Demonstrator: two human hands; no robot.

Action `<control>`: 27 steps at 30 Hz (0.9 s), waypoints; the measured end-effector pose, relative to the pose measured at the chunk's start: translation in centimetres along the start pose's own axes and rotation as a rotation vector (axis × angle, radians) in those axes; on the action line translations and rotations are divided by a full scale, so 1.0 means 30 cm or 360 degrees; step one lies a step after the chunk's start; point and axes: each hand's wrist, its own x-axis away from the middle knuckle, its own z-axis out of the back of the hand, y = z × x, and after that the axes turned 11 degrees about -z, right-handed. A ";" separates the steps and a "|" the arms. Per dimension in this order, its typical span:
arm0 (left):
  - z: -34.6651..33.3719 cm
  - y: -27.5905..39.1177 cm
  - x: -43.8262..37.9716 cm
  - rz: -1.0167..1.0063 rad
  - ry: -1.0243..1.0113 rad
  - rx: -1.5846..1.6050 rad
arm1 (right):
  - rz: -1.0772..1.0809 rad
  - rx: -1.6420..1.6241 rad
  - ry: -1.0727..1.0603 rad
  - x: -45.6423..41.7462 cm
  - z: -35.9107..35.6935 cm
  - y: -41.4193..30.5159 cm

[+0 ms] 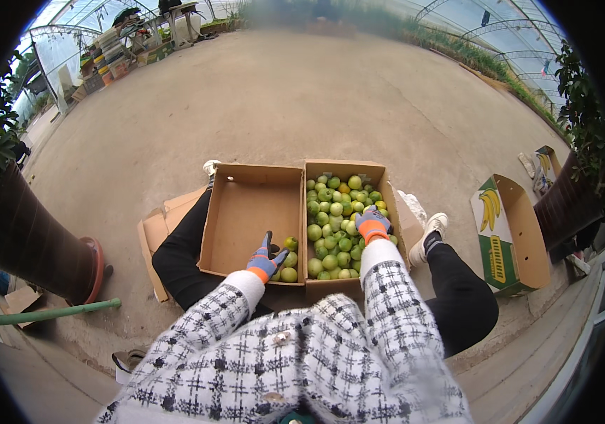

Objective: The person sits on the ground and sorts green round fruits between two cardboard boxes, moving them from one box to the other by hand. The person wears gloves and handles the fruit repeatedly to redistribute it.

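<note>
Two cardboard boxes stand side by side on the floor between my legs. In the left box (255, 206), a few round green fruits (289, 275), which look like unripe tomatoes, lie in the near right corner. My left hand (266, 259), in a grey and orange glove with dark fingertips, is just beside them, thumb and fingers spread, holding nothing. The right box (346, 165) carries a layer of similar fruits (336, 208), mostly green, some yellowish. Against its right side my gloved right hand (374, 222) reaches down onto them; its fingers are mostly hidden, so a grip cannot be made out.
Flattened cardboard (149, 228) lies left of my leg. On the right stands a banana carton (514, 238). Large plant pots (43, 233) flank both sides, and a green pole (50, 312) juts in at left. Stacked crates (109, 58) stand far back on the concrete floor (292, 100).
</note>
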 end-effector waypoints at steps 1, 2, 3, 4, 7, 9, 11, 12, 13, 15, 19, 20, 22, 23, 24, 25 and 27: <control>0.006 0.041 0.020 -0.0012 -0.0021 0.0002 | -0.0023 -0.0023 0.0001 0.020 -0.005 -0.019; 0.000 0.042 0.027 -0.0087 -0.0015 0.0041 | 0.0009 -0.0098 -0.0010 0.046 -0.016 -0.041; 0.004 0.045 0.035 -0.0164 0.0006 0.0079 | 0.0012 -0.0299 0.0018 0.086 -0.007 -0.082; 0.004 0.053 0.036 -0.0246 0.0016 0.0118 | 0.0116 -0.0384 0.0093 0.123 0.001 -0.117; 0.005 0.108 0.062 -0.0609 0.0021 0.0188 | 0.0433 -0.0517 0.0298 0.253 0.017 -0.223; 0.013 0.174 0.086 -0.0571 -0.0026 0.0261 | 0.0623 -0.0591 0.0132 0.351 0.000 -0.297; 0.011 0.098 0.070 -0.0677 -0.0011 0.0005 | 0.0814 -0.0579 -0.0162 0.482 -0.025 -0.378; -0.002 -0.067 0.024 -0.0795 0.0024 -0.0295 | 0.0907 -0.0529 -0.0101 0.561 -0.073 -0.415; -0.012 -0.156 -0.002 -0.0911 0.0040 -0.0591 | 0.0980 -0.0481 -0.0037 0.608 -0.114 -0.425; -0.021 -0.134 -0.026 -0.0950 0.0167 -0.1108 | 0.1025 -0.0475 -0.0071 0.602 -0.148 -0.408; -0.001 0.004 0.005 0.0153 0.0452 0.0283 | 0.1171 -0.0448 0.0444 0.468 -0.137 -0.385; 0.004 0.007 -0.016 0.0392 0.0553 0.0663 | 0.1207 -0.0293 0.0647 0.426 -0.112 -0.369; 0.024 0.036 -0.011 0.0524 0.0683 0.1061 | 0.1108 0.0062 0.0765 0.358 -0.066 -0.321; 0.006 -0.002 -0.020 0.0439 0.0723 0.0945 | 0.0969 0.0265 0.0676 0.333 -0.046 -0.293; -0.003 -0.074 -0.032 0.0354 0.0801 0.0832 | 0.0941 0.0258 0.0254 0.323 -0.007 -0.299; -0.010 -0.062 -0.040 0.0273 0.0834 0.0719 | 0.0862 0.0254 -0.0176 0.300 0.019 -0.280; -0.012 -0.046 -0.021 0.0125 0.0699 0.0454 | 0.0978 0.0468 -0.0218 0.288 0.009 -0.253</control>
